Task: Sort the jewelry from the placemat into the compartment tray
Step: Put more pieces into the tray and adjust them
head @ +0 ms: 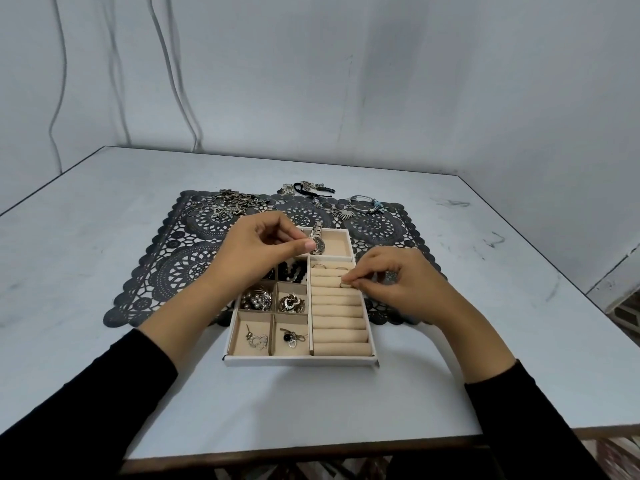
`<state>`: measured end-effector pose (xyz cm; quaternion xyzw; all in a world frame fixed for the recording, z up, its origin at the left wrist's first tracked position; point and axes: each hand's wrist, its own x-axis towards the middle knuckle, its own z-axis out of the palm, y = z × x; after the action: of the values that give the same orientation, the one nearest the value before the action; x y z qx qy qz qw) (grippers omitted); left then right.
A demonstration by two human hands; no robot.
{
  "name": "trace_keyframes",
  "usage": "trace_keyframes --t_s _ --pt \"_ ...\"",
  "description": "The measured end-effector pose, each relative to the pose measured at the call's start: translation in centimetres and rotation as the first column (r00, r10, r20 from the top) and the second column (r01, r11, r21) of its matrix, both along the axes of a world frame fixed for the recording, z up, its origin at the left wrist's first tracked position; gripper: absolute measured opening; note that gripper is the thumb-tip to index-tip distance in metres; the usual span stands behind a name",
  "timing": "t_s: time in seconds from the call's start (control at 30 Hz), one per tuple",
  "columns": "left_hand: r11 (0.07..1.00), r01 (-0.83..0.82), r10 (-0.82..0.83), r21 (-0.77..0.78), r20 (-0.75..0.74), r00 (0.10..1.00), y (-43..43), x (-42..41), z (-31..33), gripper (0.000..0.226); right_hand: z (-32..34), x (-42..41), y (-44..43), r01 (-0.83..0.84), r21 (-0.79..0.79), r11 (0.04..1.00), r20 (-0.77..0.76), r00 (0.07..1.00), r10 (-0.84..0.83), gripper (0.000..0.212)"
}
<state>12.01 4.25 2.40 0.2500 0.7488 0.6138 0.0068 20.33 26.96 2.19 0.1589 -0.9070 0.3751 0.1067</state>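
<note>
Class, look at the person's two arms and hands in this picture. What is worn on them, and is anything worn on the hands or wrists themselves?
Both arms wear long, plain black sleeves, the left sleeve and the right sleeve, each ending just short of the wrist. The left hand and right hand are bare: no gloves, and no watch or bracelet shows on either wrist. No rings are visible on the fingers.

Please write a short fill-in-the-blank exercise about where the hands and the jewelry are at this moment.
1. The right hand pinches a ring at the tray's padded ____ rows.
2. The watch lies in the tray's ____ compartment.
3. The bangle rests at the placemat's far ____ corner.
4. Both sleeves are ____ in colour.

Missing words: ring; far; right; black
</note>
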Motion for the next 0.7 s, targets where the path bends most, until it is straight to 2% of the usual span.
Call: trace_keyframes --t_s 0.07,0.2,0.43,0.7 --pt "1.000 -0.004 0.004 0.000 0.002 1.000 0.01 -0.01 -0.02 0.022 0.06 0.08 0.10 0.002 -0.010 1.000 0.020 1.000 -0.002 0.011" --pt "1.000 -0.009 0.009 -0.003 -0.001 1.000 -0.01 -0.09 -0.10 0.021 0.31 0.00 0.20 0.041 -0.131 0.991 0.089 0.996 -0.029 0.011" --pt "1.000 -0.004 0.004 -0.018 -0.006 1.000 0.00 -0.09 -0.07 0.022 0.62 -0.01 -0.01 0.021 -0.177 0.984 0.145 0.989 0.005 0.011" --pt "1.000 -0.007 0.006 -0.020 -0.021 1.000 0.02 0.09 0.04 0.026 0.53 -0.21 -0.15 -0.014 -0.089 0.996 0.126 0.992 0.025 0.013"
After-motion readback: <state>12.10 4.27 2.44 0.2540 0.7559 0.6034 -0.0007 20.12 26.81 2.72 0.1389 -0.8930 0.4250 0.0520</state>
